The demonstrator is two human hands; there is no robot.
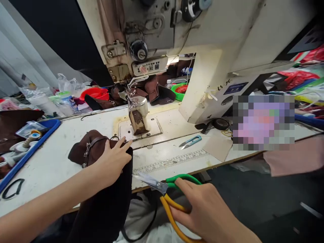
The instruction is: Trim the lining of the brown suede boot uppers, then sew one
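Observation:
My left hand (113, 160) lies on a dark brown bag (101, 206) with its fingers spread over the upper edge. The bag has a thin strap and a metal buckle, and its lower part hangs over the table's front edge. My right hand (202, 206) grips a pair of scissors (159, 185) with one green and one yellow handle. The blades point left toward the bag's right edge, and I see a small gap between bag and tips. Behind my left hand stands the sewing machine's post (138, 118), apart from the bag.
Blue thread snips (190, 141) lie near a ruler scale (169, 163) on the white table. At left is a blue tray (50, 133) with thread spools. Red (95, 93) and green (180, 96) bowls stand behind. The machine head (152, 33) overhangs the table.

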